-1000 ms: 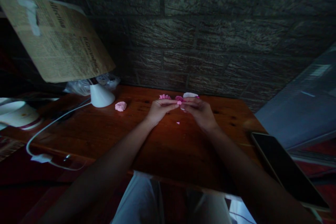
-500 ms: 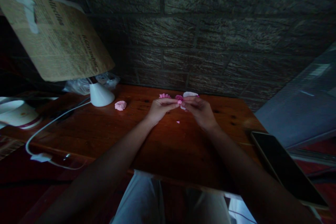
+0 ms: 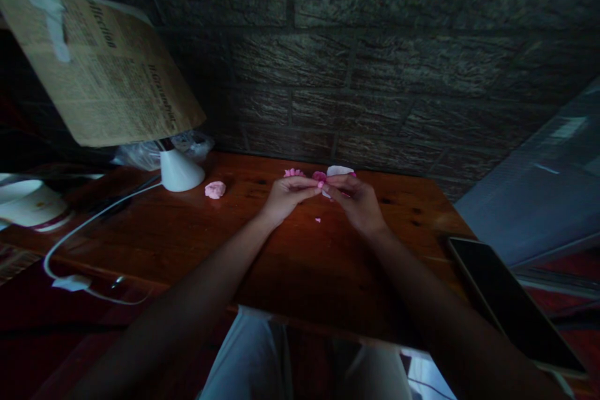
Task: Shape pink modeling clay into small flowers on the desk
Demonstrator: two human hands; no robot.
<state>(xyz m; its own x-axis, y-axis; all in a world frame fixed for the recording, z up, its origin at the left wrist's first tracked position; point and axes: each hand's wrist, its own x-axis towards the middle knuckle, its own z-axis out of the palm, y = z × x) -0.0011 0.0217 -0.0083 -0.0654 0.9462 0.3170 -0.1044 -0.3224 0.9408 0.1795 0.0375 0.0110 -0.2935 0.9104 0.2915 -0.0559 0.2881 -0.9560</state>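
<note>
Pinching a small pink bit (image 3: 320, 184) between the fingertips of both hands, the person works above the far middle of the table (image 3: 187, 231); the left hand (image 3: 285, 195) and right hand (image 3: 357, 200) meet tip to tip, fingers closed on the bit, though the dim light hides how each finger sits. The bit looks like soft modelling clay, and I judge it is being shaped into a petal or a like piece. Just behind the hands, touching or nearly so, a darker pink form (image 3: 319, 175) stands on the wood, with a scalloped pink piece (image 3: 293, 172) to its left and a pale flat piece (image 3: 339, 169) to its right; these seem to be parts already made. A lump (image 3: 215, 189) of unworked pink clay lies well apart to the left, near a white lamp base (image 3: 180, 170), which suggests more material is left to use. A tiny crumb (image 3: 317, 220) lies on the table below the hands. By this reading the work is partway: some pieces formed, one in hand, the lump not yet touched. A dark phone (image 3: 509, 300) rests at the right edge, and a white cable (image 3: 79, 231) trails off to the left.
</note>
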